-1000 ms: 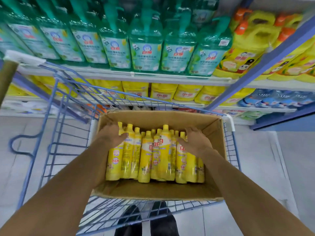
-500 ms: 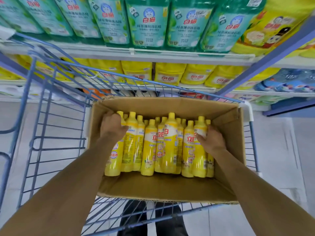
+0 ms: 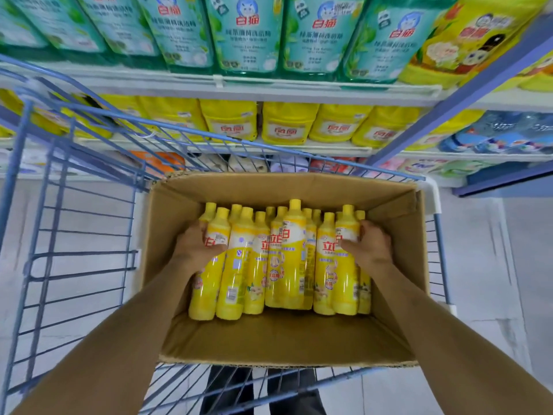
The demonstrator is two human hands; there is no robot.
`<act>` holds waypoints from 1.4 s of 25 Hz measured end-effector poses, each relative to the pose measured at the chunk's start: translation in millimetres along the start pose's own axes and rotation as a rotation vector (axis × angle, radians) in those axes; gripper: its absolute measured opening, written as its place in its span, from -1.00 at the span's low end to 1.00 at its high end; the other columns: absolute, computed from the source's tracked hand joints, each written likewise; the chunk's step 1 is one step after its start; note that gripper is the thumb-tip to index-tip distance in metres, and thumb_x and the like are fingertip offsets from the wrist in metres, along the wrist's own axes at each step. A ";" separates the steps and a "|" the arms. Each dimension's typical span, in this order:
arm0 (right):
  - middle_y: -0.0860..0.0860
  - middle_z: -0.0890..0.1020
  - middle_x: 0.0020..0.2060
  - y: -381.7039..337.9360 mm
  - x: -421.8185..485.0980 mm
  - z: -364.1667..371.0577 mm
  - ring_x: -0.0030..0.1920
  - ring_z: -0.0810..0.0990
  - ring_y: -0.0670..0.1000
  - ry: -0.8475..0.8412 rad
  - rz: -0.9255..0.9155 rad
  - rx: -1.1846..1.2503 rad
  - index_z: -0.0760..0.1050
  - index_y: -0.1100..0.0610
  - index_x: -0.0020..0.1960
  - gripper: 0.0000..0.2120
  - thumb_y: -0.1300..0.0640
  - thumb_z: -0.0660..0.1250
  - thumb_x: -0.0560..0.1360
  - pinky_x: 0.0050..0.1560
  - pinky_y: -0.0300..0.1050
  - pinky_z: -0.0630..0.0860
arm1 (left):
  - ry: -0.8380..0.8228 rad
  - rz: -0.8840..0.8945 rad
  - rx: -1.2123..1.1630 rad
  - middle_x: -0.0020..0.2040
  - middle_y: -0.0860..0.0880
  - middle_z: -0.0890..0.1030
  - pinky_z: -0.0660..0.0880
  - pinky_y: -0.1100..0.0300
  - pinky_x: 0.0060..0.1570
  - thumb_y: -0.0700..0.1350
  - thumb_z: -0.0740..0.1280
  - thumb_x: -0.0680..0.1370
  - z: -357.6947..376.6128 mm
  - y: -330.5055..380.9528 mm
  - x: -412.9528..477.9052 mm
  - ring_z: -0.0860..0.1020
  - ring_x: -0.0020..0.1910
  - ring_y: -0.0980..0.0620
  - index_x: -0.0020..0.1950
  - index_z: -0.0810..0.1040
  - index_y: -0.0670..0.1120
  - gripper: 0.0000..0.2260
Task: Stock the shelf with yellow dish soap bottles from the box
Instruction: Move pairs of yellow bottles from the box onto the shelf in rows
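Note:
An open cardboard box (image 3: 293, 342) sits in a blue wire cart and holds several yellow dish soap bottles (image 3: 287, 259) lying side by side, caps pointing away from me. My left hand (image 3: 194, 250) wraps around the bottles at the left end of the row. My right hand (image 3: 369, 248) grips the bottles at the right end, fingers curled over a label. Both hands press inward on the row from its two sides. The white shelf (image 3: 269, 146) with yellow refill jugs runs just beyond the cart.
The blue wire cart (image 3: 74, 235) surrounds the box, its rim rising between me and the shelves. Green detergent bottles (image 3: 248, 34) fill the upper shelf. A blue shelf upright (image 3: 449, 100) slants at the right. Grey floor tiles show on both sides.
My view has dropped closer to the box. Both hands have slid further down onto the bottle bodies and closed around the outer bottles of the row.

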State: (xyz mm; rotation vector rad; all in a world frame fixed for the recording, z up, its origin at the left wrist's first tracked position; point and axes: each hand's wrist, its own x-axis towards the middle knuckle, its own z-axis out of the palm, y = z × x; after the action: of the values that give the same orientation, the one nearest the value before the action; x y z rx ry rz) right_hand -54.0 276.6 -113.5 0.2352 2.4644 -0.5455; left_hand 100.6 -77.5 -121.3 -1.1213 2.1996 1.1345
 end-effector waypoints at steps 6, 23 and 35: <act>-0.07 0.69 -0.09 -3.1 -3.6 -5.7 -0.10 0.67 -0.08 -0.087 -0.017 0.202 0.61 0.06 0.06 -0.61 0.06 0.66 0.30 -0.20 -0.27 0.53 | -0.033 0.000 -0.147 -0.08 0.00 0.73 0.62 -0.03 0.09 -0.01 0.60 0.39 12.2 -9.8 -0.8 0.69 -0.07 0.01 0.05 0.68 -0.02 -0.71; -0.11 0.69 -0.06 -40.0 -59.0 -1.6 -0.04 0.65 -0.10 -0.141 -0.247 0.252 0.57 0.03 0.08 -0.64 -0.06 0.59 0.38 -0.12 -0.19 0.57 | -0.093 0.163 -0.503 -0.03 -0.01 0.74 0.65 0.05 -0.07 -0.12 0.60 0.38 -19.2 24.3 -51.5 0.72 -0.06 0.04 0.11 0.65 -0.08 -0.66; -0.14 0.71 -0.09 -188.9 -151.3 -126.8 -0.10 0.67 -0.18 0.053 -0.649 0.490 0.60 0.00 0.05 -0.69 0.03 0.62 0.37 -0.07 -0.17 0.59 | -0.065 0.613 -0.576 0.00 -0.06 0.73 0.65 0.01 0.04 -0.18 0.59 0.41 -136.9 181.6 -142.9 0.70 -0.01 0.02 0.10 0.66 -0.14 -0.71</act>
State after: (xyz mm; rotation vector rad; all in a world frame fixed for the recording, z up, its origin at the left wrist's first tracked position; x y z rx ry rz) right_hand -51.9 155.4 131.3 -0.3851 2.3896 -1.4302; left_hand 36.5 -60.5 139.0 -0.5675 2.2914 2.1250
